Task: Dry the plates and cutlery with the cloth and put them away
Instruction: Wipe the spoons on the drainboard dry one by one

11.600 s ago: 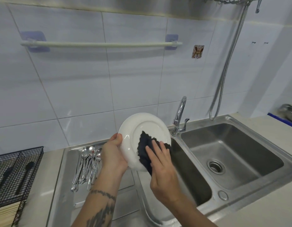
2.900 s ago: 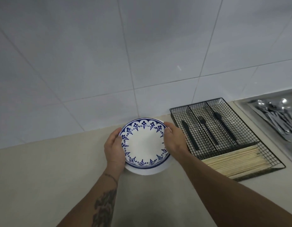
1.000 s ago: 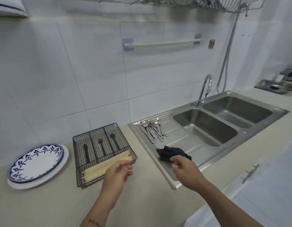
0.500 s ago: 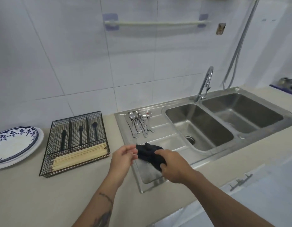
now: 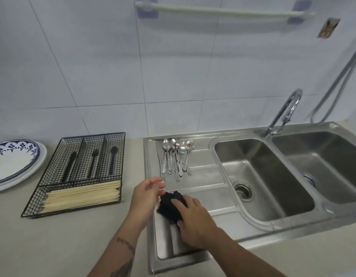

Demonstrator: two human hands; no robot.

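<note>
Fingers of the right hand are curling round the crumpled dark cloth at lower centre; the left hand is hovering beside it, fingers loosely apart. Blue-patterned white plates are sitting stacked far left, apparently done; the steel spoons on the metal draining board are waiting.

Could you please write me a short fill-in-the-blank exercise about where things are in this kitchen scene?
1. The right hand holds a dark ____ over the draining board.
2. The bundle of spoons lies on the draining board, to the ____ of the sink basins.
3. The wire cutlery tray stands on the counter between the sink unit and the stacked ____.
4. The front compartment of the tray is filled with ____.

Missing words: cloth; left; plates; chopsticks
</note>
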